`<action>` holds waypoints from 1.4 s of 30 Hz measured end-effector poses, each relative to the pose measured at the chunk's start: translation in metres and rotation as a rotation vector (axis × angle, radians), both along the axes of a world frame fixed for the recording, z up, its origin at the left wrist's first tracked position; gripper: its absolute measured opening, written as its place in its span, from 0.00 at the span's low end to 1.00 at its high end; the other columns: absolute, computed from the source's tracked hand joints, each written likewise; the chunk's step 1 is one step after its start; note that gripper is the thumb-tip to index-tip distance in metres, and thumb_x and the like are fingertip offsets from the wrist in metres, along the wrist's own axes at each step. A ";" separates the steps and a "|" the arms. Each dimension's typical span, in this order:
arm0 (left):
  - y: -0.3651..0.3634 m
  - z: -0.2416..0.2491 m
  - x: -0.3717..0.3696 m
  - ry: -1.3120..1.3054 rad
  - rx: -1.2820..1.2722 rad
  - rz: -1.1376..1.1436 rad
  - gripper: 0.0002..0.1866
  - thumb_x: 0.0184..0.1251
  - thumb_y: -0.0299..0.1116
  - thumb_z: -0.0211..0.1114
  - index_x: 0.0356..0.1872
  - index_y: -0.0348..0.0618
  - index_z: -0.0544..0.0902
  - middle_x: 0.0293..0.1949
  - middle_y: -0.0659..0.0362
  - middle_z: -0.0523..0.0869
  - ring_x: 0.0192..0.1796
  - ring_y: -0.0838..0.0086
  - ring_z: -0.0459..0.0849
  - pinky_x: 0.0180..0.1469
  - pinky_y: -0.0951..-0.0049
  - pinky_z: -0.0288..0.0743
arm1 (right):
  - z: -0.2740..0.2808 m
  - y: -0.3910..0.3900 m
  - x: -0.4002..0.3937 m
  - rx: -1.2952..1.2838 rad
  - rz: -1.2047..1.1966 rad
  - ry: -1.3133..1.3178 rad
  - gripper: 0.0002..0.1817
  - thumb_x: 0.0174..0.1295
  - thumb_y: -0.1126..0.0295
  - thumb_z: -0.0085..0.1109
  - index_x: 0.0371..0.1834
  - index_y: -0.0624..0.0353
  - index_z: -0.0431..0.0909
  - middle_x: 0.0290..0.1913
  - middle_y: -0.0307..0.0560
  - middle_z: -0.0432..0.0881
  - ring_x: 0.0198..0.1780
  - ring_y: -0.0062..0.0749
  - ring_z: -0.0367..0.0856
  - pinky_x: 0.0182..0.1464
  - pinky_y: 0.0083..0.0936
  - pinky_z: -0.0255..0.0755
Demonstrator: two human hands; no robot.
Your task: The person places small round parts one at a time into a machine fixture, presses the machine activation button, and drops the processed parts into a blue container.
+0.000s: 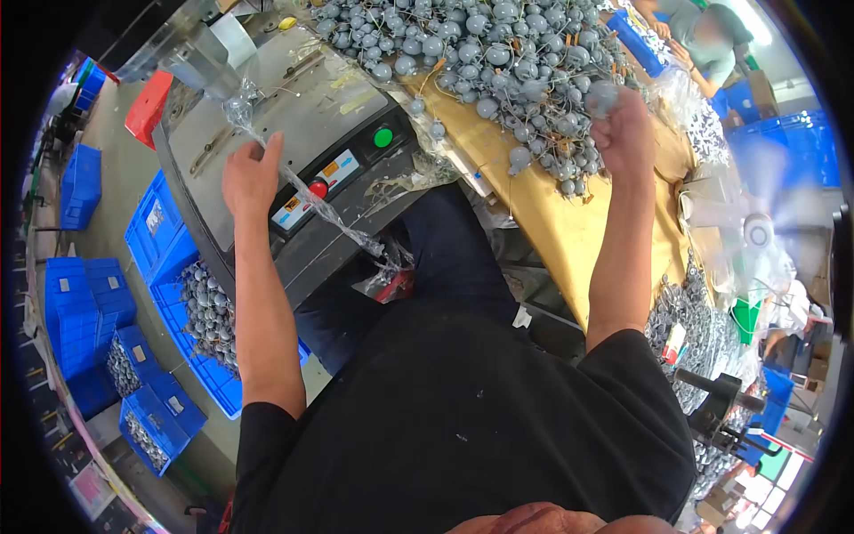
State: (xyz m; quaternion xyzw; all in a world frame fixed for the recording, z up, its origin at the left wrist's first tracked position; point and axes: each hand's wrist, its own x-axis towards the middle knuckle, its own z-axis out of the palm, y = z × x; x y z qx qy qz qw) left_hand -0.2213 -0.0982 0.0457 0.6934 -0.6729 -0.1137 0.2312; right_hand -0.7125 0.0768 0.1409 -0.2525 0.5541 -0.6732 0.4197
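Note:
My left hand (252, 178) is closed, its fingers curled and thumb raised, over the machine's grey top (200, 133). It is beside a twisted strip of clear plastic (334, 214) that runs from the metal machine head (200, 67) down towards my lap; what its fingers hold, if anything, is hidden. My right hand (625, 133) is closed at the right edge of a large pile of grey balls with thin stems (498, 53). At its fingertips is a blurred grey ball (602, 98).
A panel with a green button (382, 137) and a red button (318, 189) fronts the machine. Brown paper (551, 240) lies under the pile. Blue bins (80, 298) stand at left. At right are a spinning fan (756, 230) and a black clamp (719, 405). Another person (703, 44) works at upper right.

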 end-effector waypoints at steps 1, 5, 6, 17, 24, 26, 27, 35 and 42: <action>-0.011 0.001 -0.006 -0.014 0.042 0.001 0.30 0.70 0.59 0.64 0.54 0.40 0.88 0.45 0.44 0.91 0.52 0.47 0.87 0.58 0.53 0.79 | 0.003 0.003 -0.002 -0.106 0.041 -0.212 0.22 0.70 0.54 0.56 0.52 0.64 0.82 0.33 0.38 0.81 0.25 0.19 0.65 0.23 0.19 0.56; -0.054 -0.011 -0.020 0.147 -0.122 -0.059 0.22 0.73 0.52 0.63 0.43 0.40 0.88 0.42 0.42 0.90 0.49 0.45 0.88 0.52 0.51 0.80 | -0.024 0.025 -0.025 -0.178 0.141 -0.401 0.27 0.74 0.50 0.53 0.62 0.63 0.77 0.33 0.36 0.75 0.24 0.21 0.62 0.23 0.20 0.55; -0.051 0.012 -0.038 0.217 -0.195 -0.084 0.20 0.74 0.49 0.62 0.43 0.39 0.87 0.40 0.42 0.90 0.47 0.44 0.88 0.50 0.49 0.79 | -0.036 0.025 -0.033 -0.183 0.180 -0.460 0.28 0.75 0.49 0.53 0.64 0.62 0.76 0.33 0.35 0.75 0.25 0.21 0.63 0.23 0.20 0.55; -0.027 0.045 -0.067 0.343 -0.076 -0.153 0.28 0.66 0.58 0.67 0.53 0.45 0.90 0.48 0.49 0.91 0.53 0.50 0.87 0.58 0.53 0.79 | 0.023 -0.005 -0.071 -0.158 0.087 -0.134 0.19 0.79 0.60 0.57 0.64 0.61 0.74 0.44 0.47 0.82 0.31 0.22 0.71 0.29 0.18 0.65; -0.071 0.012 -0.014 -0.095 -0.313 0.192 0.36 0.59 0.58 0.73 0.61 0.43 0.85 0.59 0.45 0.83 0.67 0.51 0.76 0.70 0.52 0.69 | 0.094 -0.045 -0.078 -0.085 0.306 0.631 0.21 0.77 0.63 0.57 0.65 0.67 0.77 0.40 0.42 0.80 0.29 0.16 0.68 0.30 0.17 0.62; -0.078 0.012 -0.019 -0.016 -0.244 0.172 0.37 0.56 0.57 0.75 0.62 0.42 0.84 0.64 0.45 0.80 0.70 0.50 0.73 0.72 0.49 0.66 | 0.098 -0.048 -0.038 0.113 0.193 0.814 0.23 0.75 0.56 0.58 0.57 0.68 0.82 0.32 0.36 0.77 0.26 0.16 0.69 0.29 0.18 0.62; -0.085 0.011 -0.019 0.020 -0.282 0.170 0.36 0.56 0.56 0.75 0.61 0.42 0.84 0.63 0.45 0.80 0.69 0.50 0.73 0.72 0.49 0.66 | 0.105 -0.046 -0.028 0.094 0.171 0.820 0.21 0.76 0.58 0.58 0.57 0.68 0.82 0.30 0.36 0.77 0.25 0.15 0.68 0.29 0.17 0.61; -0.043 0.017 0.003 0.229 -0.447 0.129 0.31 0.54 0.48 0.78 0.57 0.40 0.84 0.57 0.47 0.84 0.64 0.51 0.78 0.68 0.53 0.71 | 0.151 -0.025 -0.014 -0.063 0.297 0.661 0.13 0.78 0.65 0.56 0.53 0.65 0.80 0.29 0.36 0.79 0.20 0.11 0.66 0.21 0.12 0.58; 0.046 0.021 0.117 0.173 -0.529 0.323 0.34 0.56 0.44 0.81 0.62 0.38 0.83 0.59 0.45 0.85 0.63 0.52 0.81 0.68 0.57 0.73 | 0.150 -0.066 0.117 -0.082 0.770 0.812 0.10 0.71 0.65 0.58 0.43 0.62 0.80 0.29 0.37 0.80 0.23 0.15 0.70 0.23 0.16 0.59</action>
